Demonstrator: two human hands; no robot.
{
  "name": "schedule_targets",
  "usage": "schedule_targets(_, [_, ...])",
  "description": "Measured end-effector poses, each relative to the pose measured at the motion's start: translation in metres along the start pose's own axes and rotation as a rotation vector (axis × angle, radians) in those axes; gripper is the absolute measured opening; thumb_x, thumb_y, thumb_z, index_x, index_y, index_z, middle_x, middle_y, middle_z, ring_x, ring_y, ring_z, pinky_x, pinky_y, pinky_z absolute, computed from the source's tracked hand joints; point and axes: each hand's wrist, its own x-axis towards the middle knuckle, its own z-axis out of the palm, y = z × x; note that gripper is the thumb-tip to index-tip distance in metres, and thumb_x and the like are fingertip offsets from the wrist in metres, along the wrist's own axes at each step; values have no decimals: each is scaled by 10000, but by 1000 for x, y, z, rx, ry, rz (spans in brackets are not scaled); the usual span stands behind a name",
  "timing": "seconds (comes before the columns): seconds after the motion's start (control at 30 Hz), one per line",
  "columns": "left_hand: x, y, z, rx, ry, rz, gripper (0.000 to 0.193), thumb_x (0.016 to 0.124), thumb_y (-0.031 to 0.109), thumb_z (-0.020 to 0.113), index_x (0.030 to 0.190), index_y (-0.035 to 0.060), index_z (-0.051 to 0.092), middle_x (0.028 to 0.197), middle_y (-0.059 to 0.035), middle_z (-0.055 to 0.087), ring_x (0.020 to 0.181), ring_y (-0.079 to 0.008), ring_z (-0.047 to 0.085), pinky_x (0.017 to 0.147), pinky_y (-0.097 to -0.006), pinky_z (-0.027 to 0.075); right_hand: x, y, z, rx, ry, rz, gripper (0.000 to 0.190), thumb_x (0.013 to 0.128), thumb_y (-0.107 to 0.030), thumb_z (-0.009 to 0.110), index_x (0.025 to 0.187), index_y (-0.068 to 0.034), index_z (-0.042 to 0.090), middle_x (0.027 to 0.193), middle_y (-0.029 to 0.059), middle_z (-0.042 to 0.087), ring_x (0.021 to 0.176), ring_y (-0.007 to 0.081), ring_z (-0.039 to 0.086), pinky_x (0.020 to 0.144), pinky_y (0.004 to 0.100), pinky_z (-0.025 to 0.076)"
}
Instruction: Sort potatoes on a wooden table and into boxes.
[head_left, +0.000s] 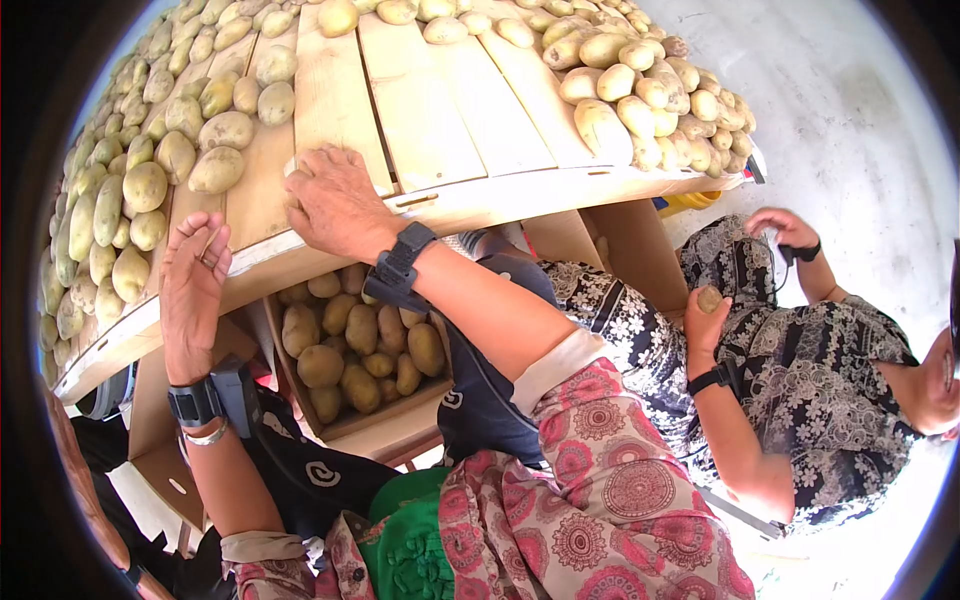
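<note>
My left hand (196, 281) is raised at the table's front edge, palm turned up and fingers loosely bent and apart, with nothing seen in it. To its right, my right hand (334, 199) rests on the wooden slatted table (420, 105), its fingers curled over what looks like a potato; only a pale edge shows past them. Loose potatoes (217, 169) lie just beyond my left hand, beside a dense spread of potatoes (96, 210) along the left side. Below the table edge, between my forearms, stands a cardboard box (360, 420) holding several larger potatoes.
A heap of potatoes (660, 97) covers the table's right corner, and more lie along the far side. A co-worker in a patterned dress (810, 375) stands at the right, a potato (709, 299) in one hand. An open cardboard box (637, 247) is under the table. Cables run from both wristbands.
</note>
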Motion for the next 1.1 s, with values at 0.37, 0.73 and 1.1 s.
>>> schedule_targets(0.37, [2, -1, -18, 19, -15, 105, 205, 851, 127, 599, 1045, 79, 554, 1023, -29, 588, 955, -130, 564, 843, -244, 448, 9, -5, 17, -42, 103, -156, 159, 699, -167, 598, 814, -60, 623, 868, 130, 537, 945, 313, 501, 821, 440, 389])
schedule_targets(0.73, [4, -22, -1, 52, 145, 277, 193, 822, -4, 566, 1003, 57, 535, 964, -41, 569, 885, -133, 555, 793, -231, 457, 13, -21, 7, -70, 69, -12, 168, 778, -195, 537, 838, -48, 593, 894, 105, 575, 904, 278, 539, 806, 424, 418])
schedule_targets(1.1, [79, 20, -62, 1237, -31, 613, 579, 785, 20, 605, 1314, 11, 370, 1322, -132, 408, 1233, -264, 381, 1034, -371, 305, 25, -31, 60, -80, -90, 107, 182, 736, -153, 513, 826, -64, 644, 861, 124, 616, 875, 260, 564, 779, 416, 424])
